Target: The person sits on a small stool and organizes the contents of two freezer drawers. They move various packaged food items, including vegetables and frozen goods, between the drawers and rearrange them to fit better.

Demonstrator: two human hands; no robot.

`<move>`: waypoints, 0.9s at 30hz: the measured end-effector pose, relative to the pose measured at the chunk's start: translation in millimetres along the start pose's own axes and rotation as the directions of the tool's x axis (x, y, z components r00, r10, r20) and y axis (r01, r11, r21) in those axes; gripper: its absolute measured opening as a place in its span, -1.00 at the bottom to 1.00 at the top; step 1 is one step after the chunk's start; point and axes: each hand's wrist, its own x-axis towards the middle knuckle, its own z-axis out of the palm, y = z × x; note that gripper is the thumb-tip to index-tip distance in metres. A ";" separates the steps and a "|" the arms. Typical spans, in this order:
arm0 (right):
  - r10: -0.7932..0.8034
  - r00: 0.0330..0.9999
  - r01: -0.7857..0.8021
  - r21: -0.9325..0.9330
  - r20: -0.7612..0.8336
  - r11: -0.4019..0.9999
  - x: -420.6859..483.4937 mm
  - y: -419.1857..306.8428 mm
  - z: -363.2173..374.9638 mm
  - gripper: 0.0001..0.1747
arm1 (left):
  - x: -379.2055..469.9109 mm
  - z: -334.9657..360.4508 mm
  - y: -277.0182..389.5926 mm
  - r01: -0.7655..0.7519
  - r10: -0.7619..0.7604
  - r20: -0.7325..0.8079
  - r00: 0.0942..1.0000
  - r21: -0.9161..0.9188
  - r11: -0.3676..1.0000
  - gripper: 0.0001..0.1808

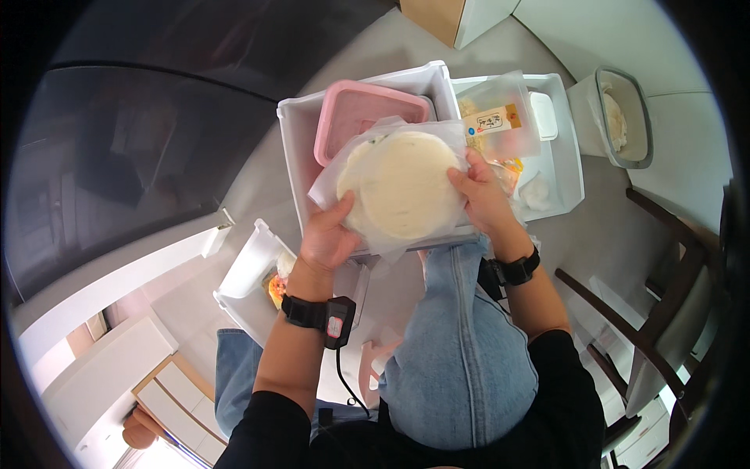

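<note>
Flat round pale flatbreads or dough sheets (410,184) lie between clear plastic film, held out in front of me. My left hand (331,234) grips the lower left edge, its thumb on top. At the upper right edge, my right hand (481,190) pinches the film with thumb and fingers. Under the stack is a white drawer bin (291,158), and a pink-rimmed container (375,94) stands in it behind the stack. What lies beneath the flatbreads is hidden.
A second white bin (562,176) at right holds a frosted bag (510,120) and a white-lidded box (544,116). Another bin (246,272) with food packets stands lower left. A waste bin (644,117) and wooden chair (656,316) are at right, a dark glossy panel (135,146) left.
</note>
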 end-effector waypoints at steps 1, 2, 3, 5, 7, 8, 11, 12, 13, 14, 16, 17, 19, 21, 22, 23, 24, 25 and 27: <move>-0.056 0.998 0.056 -0.001 0.019 0.998 -1.8 -1.7 -4.2 -0.72 | 0.4 0.7 -0.5 -0.003 0.003 -0.028 1.000 0.015 1.000 -0.50; -0.058 0.997 0.058 -0.005 -0.058 0.998 -3.4 -4.8 -8.9 -0.71 | 0.9 0.6 -0.5 -0.008 0.009 -0.033 0.999 0.026 1.000 -0.51; -0.089 0.991 0.090 0.011 -0.096 0.996 -5.3 -9.5 -13.8 -0.70 | 1.4 0.3 -0.6 -0.018 0.018 -0.008 1.000 0.023 1.000 -0.51; -0.131 0.980 0.138 0.035 -0.153 0.990 -10.6 -20.1 -22.3 -0.68 | 2.0 -2.0 1.3 -0.028 0.043 -0.108 0.993 0.133 0.991 -0.51; -0.132 0.963 0.148 0.053 -0.234 0.988 -16.2 -32.8 -29.5 -0.67 | 2.4 -4.8 2.5 -0.047 0.075 -0.138 0.988 0.197 0.979 -0.50; -0.159 0.973 0.172 0.065 -0.167 0.983 -18.6 -35.7 -29.9 -0.67 | 2.2 -5.9 2.4 -0.058 0.088 -0.137 0.987 0.211 0.976 -0.50; -0.163 0.984 0.170 0.097 -0.074 0.981 -21.4 -36.6 -24.2 -0.67 | 1.3 -8.6 0.2 -0.014 0.069 -0.191 0.979 0.273 0.962 -0.54; -0.176 0.984 0.177 0.100 -0.018 0.979 -20.3 -32.9 -19.2 -0.68 | 0.6 -9.3 -1.0 0.008 0.051 -0.199 0.979 0.286 0.958 -0.56; -0.189 0.981 0.184 0.105 0.039 0.977 -19.1 -29.0 -14.3 -0.69 | -0.9 -9.9 -2.3 0.027 0.072 -0.203 0.977 0.443 0.896 -0.58; -0.221 0.971 0.218 0.038 0.089 0.975 -17.0 -25.1 -9.7 -0.70 | -1.9 -11.3 -2.7 0.037 0.088 -0.186 0.979 0.580 0.813 -0.61; -0.267 0.941 0.290 -0.089 0.207 0.953 -11.7 -18.4 -1.5 -0.72 | -7.0 -15.0 -3.3 0.014 0.133 -0.154 0.979 0.705 0.709 -0.64; -0.353 0.897 0.372 -0.024 0.267 0.928 -9.3 -16.2 1.3 -0.77 | -11.0 -17.7 -3.7 -0.016 0.162 -0.141 0.977 0.706 0.708 -0.65; -0.449 0.837 0.498 -0.094 0.313 0.862 -4.2 -14.1 4.4 -0.78 | -18.7 -24.7 -3.5 -0.090 0.181 -0.081 0.980 0.632 0.770 -0.64; -0.522 0.791 0.585 -0.146 0.320 0.798 -2.0 -11.7 6.2 -0.79 | -22.7 -32.7 -3.5 -0.122 0.174 -0.033 0.984 0.585 0.802 -0.63; -0.546 0.786 0.605 -0.178 0.290 0.776 -1.8 -10.3 6.8 -0.79 | -22.9 -36.2 -3.8 -0.145 0.171 0.000 0.985 0.530 0.836 -0.62; -0.572 0.771 0.632 -0.222 0.280 0.742 -2.1 -8.4 7.5 -0.80 | -22.1 -38.9 -4.1 -0.162 0.167 0.040 0.985 0.547 0.821 -0.60; -0.556 0.794 0.603 -0.211 0.244 0.769 -2.5 -6.4 8.1 -0.79 | -20.4 -40.3 -4.4 -0.192 0.169 0.092 0.981 0.538 0.821 -0.58; -0.542 0.809 0.584 -0.208 0.228 0.784 -3.2 -3.9 8.9 -0.78 | -18.4 -40.3 -4.6 -0.229 0.164 0.167 0.972 0.526 0.819 -0.55; -0.449 0.876 0.473 -0.137 0.174 0.870 -4.3 0.0 10.6 -0.76 | -13.6 -35.4 -4.2 -0.135 0.087 0.112 0.990 0.554 0.822 -0.45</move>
